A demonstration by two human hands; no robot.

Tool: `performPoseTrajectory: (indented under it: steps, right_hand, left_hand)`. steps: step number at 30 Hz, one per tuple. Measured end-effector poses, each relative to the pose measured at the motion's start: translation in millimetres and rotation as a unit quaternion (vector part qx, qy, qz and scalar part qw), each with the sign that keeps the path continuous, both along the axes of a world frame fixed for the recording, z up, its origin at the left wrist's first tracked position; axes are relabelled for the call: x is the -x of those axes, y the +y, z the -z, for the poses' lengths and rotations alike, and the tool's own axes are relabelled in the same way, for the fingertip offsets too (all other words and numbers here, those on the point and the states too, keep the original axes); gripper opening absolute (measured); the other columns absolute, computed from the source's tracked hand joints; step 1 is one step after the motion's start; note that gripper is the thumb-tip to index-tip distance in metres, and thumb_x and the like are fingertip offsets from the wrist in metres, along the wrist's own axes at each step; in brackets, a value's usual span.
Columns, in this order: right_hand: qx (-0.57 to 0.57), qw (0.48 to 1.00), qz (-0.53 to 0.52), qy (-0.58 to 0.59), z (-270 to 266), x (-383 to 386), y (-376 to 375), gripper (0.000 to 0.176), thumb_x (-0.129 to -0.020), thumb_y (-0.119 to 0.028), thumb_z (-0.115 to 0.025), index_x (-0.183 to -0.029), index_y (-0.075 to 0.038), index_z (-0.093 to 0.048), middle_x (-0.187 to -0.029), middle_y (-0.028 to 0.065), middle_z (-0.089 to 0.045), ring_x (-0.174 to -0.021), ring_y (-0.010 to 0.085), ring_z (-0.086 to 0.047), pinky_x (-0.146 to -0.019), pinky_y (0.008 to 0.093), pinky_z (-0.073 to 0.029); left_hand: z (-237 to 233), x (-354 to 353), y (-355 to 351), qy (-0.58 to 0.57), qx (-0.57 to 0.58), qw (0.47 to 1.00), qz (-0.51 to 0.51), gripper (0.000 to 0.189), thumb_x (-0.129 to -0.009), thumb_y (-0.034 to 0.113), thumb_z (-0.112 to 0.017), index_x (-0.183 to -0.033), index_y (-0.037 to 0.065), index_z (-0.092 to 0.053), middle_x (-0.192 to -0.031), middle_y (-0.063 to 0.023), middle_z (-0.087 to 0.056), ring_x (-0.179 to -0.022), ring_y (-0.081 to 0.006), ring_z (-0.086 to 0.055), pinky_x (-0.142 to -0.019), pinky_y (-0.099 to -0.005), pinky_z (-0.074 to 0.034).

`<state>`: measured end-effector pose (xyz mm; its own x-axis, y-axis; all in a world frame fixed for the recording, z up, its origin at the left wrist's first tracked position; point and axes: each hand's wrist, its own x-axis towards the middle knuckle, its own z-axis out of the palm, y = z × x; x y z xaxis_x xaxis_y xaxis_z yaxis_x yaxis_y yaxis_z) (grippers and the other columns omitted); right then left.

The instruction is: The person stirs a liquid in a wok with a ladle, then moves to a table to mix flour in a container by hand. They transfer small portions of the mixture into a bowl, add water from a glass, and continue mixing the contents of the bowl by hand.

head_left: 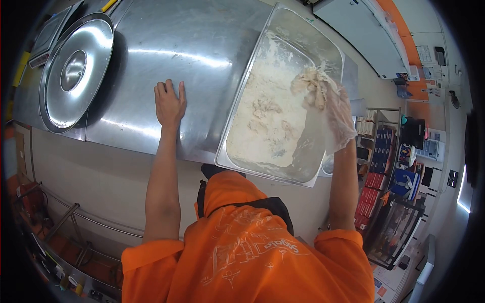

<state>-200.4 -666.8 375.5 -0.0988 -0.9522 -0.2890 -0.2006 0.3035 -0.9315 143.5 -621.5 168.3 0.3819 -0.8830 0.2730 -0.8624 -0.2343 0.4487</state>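
My left hand [170,104] rests on the steel worktable, bare and holding nothing, with its fingers slightly bent and the thumb apart. My right hand [334,108] wears a loose, clear plastic glove smeared with flour. It is raised over the right side of a deep steel pan [312,177], its fingers closed around a lumpy, flour-coated piece of food [314,85]. White flour [252,144] covers much of the pan's bottom. Several coated pieces [265,107] lie partly buried in it. The exact kind of food is hard to make out.
A large round steel lid [103,76] lies at the left of the worktable [202,35], near a scale [45,45]. A white chest-like appliance [361,30] stands beyond the pan. Shelves with boxes [381,151] are at the right. Metal rails [76,209] run low on the left.
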Motion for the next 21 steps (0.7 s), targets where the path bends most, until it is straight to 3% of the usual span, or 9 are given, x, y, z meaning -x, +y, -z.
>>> performPoseTrajectory:
  steps: [2,4,8,10,11,13,17,19,21]
  right_hand:
    - [0.001,0.999,0.019,-0.030,0,2,0,0.051,-0.090,-0.019,-0.065,-0.132,-0.001,-0.044,-0.097,0.0072,-0.064,-0.079,0.0113,-0.063,-0.062,0.0232,-0.052]
    - [0.029,0.996,-0.043,0.079,6,6,-4,0.041,-0.090,-0.020,-0.066,-0.123,-0.001,-0.052,-0.094,0.0058,-0.064,-0.074,0.0096,-0.061,-0.060,0.0215,-0.050]
    - [-0.014,0.986,-0.166,0.015,9,4,-1,0.035,-0.088,-0.020,-0.067,-0.116,0.000,-0.057,-0.093,0.0060,-0.063,-0.074,0.0097,-0.059,-0.063,0.0211,-0.049]
    - [0.063,0.934,-0.223,0.272,24,4,0,0.036,-0.087,-0.018,-0.069,-0.117,0.000,-0.058,-0.091,0.0053,-0.063,-0.073,0.0116,-0.059,-0.070,0.0245,-0.049]
    - [0.063,0.934,-0.224,0.272,26,5,1,0.036,-0.087,-0.018,-0.069,-0.117,0.000,-0.058,-0.091,0.0053,-0.063,-0.073,0.0116,-0.059,-0.070,0.0245,-0.049]
    - [-0.138,0.961,-0.158,0.177,20,-4,5,0.038,-0.088,-0.014,-0.066,-0.122,0.001,-0.056,-0.094,0.0055,-0.064,-0.078,0.0140,-0.059,-0.081,0.0278,-0.048]
    - [-0.098,0.969,-0.176,0.145,19,-6,8,0.038,-0.088,-0.007,-0.061,-0.125,0.002,-0.054,-0.105,0.0080,-0.065,-0.089,0.0153,-0.062,-0.088,0.0286,-0.047]
    - [-0.066,0.960,-0.262,0.066,23,-4,9,0.043,-0.087,-0.003,-0.058,-0.130,0.001,-0.051,-0.118,0.0109,-0.063,-0.106,0.0181,-0.060,-0.093,0.0294,-0.046]
    - [-0.046,0.955,-0.270,0.118,26,-8,5,0.046,-0.086,-0.001,-0.058,-0.131,-0.002,-0.051,-0.117,0.0115,-0.064,-0.105,0.0197,-0.062,-0.093,0.0304,-0.047]
  left_hand:
    - [1,0,-1,-0.011,0.016,1.000,-0.005,0.034,-0.094,0.034,-0.053,-0.098,0.000,-0.053,-0.093,-0.0174,-0.048,-0.092,-0.0331,-0.048,-0.081,-0.0437,-0.043]
    - [1,0,0,-0.007,0.014,1.000,-0.004,0.035,-0.094,0.034,-0.053,-0.098,0.000,-0.053,-0.093,-0.0173,-0.048,-0.093,-0.0330,-0.048,-0.081,-0.0437,-0.043]
    - [2,-1,-1,-0.014,0.018,1.000,-0.001,0.035,-0.094,0.034,-0.053,-0.099,-0.001,-0.053,-0.093,-0.0171,-0.048,-0.092,-0.0327,-0.048,-0.081,-0.0434,-0.043]
    - [3,-1,-2,-0.013,0.020,1.000,-0.003,0.035,-0.094,0.034,-0.053,-0.099,0.000,-0.053,-0.093,-0.0170,-0.048,-0.092,-0.0326,-0.048,-0.081,-0.0434,-0.043]
    - [3,-1,-1,-0.013,0.021,1.000,-0.004,0.035,-0.094,0.034,-0.053,-0.099,0.000,-0.053,-0.093,-0.0169,-0.048,-0.092,-0.0325,-0.049,-0.081,-0.0434,-0.043]
    - [2,-1,-2,-0.010,0.018,1.000,-0.006,0.034,-0.094,0.034,-0.053,-0.099,0.000,-0.053,-0.093,-0.0168,-0.048,-0.092,-0.0325,-0.049,-0.081,-0.0434,-0.043]
    - [3,-1,-2,-0.011,0.019,1.000,-0.007,0.034,-0.094,0.034,-0.054,-0.098,0.000,-0.053,-0.092,-0.0167,-0.048,-0.092,-0.0326,-0.049,-0.081,-0.0436,-0.043]
    - [2,-1,-2,-0.008,0.019,1.000,-0.007,0.034,-0.094,0.034,-0.054,-0.098,0.000,-0.053,-0.092,-0.0168,-0.049,-0.092,-0.0326,-0.049,-0.082,-0.0436,-0.043]
    - [2,-1,-1,-0.005,0.018,1.000,-0.004,0.034,-0.094,0.034,-0.054,-0.098,0.000,-0.053,-0.092,-0.0168,-0.049,-0.093,-0.0327,-0.049,-0.082,-0.0436,-0.043]
